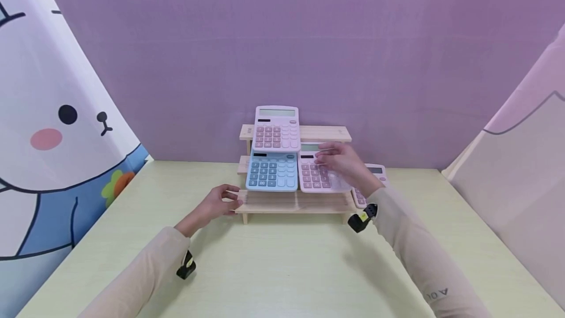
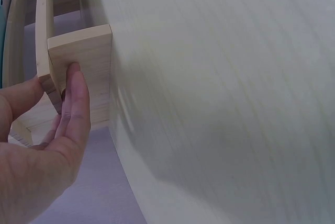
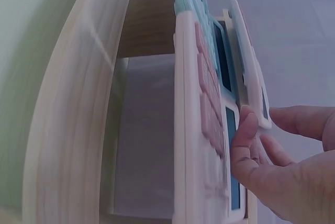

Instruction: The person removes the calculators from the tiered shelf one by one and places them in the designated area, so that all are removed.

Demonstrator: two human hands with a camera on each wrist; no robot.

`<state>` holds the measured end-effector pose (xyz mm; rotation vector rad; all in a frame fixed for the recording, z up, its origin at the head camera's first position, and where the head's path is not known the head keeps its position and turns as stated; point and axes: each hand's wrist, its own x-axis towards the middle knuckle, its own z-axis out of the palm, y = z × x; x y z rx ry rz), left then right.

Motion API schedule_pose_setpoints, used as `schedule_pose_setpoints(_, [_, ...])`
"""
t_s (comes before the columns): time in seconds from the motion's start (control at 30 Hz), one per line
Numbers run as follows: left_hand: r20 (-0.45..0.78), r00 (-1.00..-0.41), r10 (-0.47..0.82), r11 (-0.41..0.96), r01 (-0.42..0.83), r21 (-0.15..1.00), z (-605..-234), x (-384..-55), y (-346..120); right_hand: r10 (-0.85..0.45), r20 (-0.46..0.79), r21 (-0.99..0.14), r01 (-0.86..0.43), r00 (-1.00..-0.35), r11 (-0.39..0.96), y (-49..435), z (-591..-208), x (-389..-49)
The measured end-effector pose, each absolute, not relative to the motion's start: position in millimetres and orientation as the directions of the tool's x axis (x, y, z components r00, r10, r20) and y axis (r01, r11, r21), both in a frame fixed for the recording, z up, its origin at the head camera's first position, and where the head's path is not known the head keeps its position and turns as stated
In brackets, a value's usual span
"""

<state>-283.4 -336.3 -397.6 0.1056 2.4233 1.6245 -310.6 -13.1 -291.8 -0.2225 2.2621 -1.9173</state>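
Observation:
A stepped wooden rack (image 1: 291, 202) stands on the table. My left hand (image 1: 216, 202) pinches the left end of its lowest board, thumb on the board's edge and fingers against the end leg (image 2: 94, 59). A pink calculator (image 1: 277, 131) leans on the top step, with a blue calculator (image 1: 271, 173) below it. Right of the blue one stands a second pink calculator (image 1: 314, 178), partly covered by my right hand (image 1: 346, 163). The right hand's fingers are loosely bent in front of that calculator's upper part, holding nothing. In the right wrist view they overlap the top calculator's corner (image 3: 256, 88).
Another pink calculator (image 1: 375, 171) stands past the rack's right end, partly behind my right forearm. A purple backdrop (image 1: 282, 38) rises behind the rack. Cloths with cartoon prints hang on the left (image 1: 44, 87) and right. The pale table (image 1: 282, 264) stretches in front.

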Motion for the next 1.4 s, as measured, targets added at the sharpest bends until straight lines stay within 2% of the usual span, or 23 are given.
schedule_pose_setpoints(0.27, [-0.132, -0.973, 0.19, 0.387, -0.049, 0.921, -397.6, -283.0, -335.9, -0.214, -0.048, -0.99, 0.018, -0.976, 0.138, -30.4, -292.8, -315.7])
schedule_pose_setpoints(0.5, [-0.129, -0.973, 0.193, 0.382, -0.047, 0.923, -397.7, -283.2, -336.3, -0.142, -0.076, -0.986, 0.053, -0.987, 0.159, -44.2, -293.8, -323.1])
schedule_pose_setpoints(0.93, [-0.148, -0.973, 0.179, 0.396, -0.067, 0.916, -396.2, -284.0, -335.8, -0.111, -0.088, -0.996, 0.085, -0.99, 0.024, -59.8, -296.2, -334.5])
schedule_pose_setpoints(1.4, [-0.144, -0.973, 0.181, 0.389, -0.064, 0.919, -396.6, -283.2, -336.3, -0.102, -0.093, -0.995, 0.097, -0.99, -0.039, -68.6, -297.8, -336.8])
